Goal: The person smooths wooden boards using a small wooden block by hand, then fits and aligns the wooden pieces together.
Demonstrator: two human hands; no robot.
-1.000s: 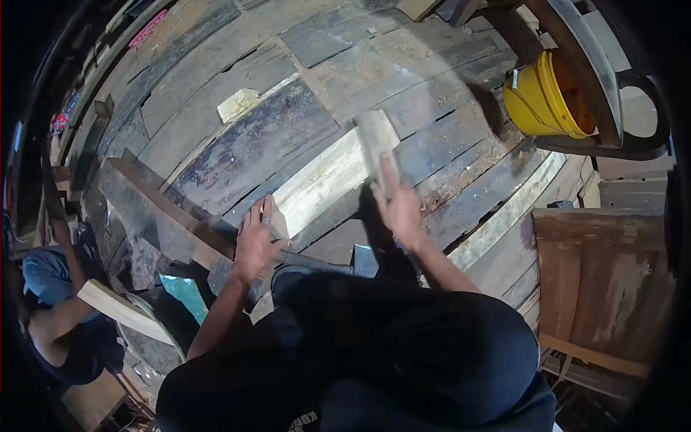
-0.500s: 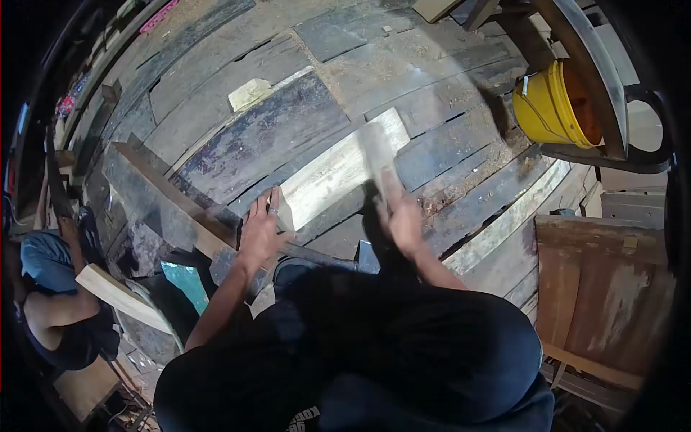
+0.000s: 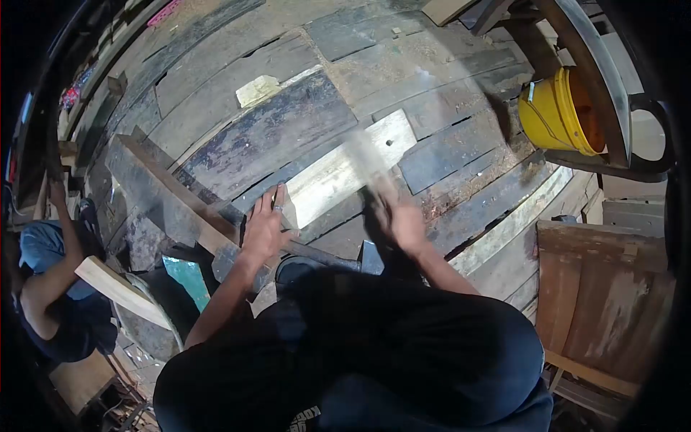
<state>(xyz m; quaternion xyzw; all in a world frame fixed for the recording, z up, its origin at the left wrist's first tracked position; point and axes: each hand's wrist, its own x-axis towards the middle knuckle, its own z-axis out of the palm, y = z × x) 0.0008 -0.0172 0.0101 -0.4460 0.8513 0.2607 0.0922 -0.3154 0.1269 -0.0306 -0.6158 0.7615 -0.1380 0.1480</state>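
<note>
Left hand (image 3: 263, 234), grip spread, against end of pale board (image 3: 325, 185) on plank floor (image 3: 446, 108), likely steadying it; right hand (image 3: 404, 225), grip closed round blurred block (image 3: 368, 160), crosswise over board.

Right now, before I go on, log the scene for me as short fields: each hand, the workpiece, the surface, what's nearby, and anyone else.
Left hand: fingers extended, at the near end of the pale board
Right hand: gripping a blurred tool over the board; exact type unclear
Workpiece: board lying flat, dark hole near its far end
Surface: wooden planks
Nearby: pale block, yellow bucket
Other person: far left
</note>
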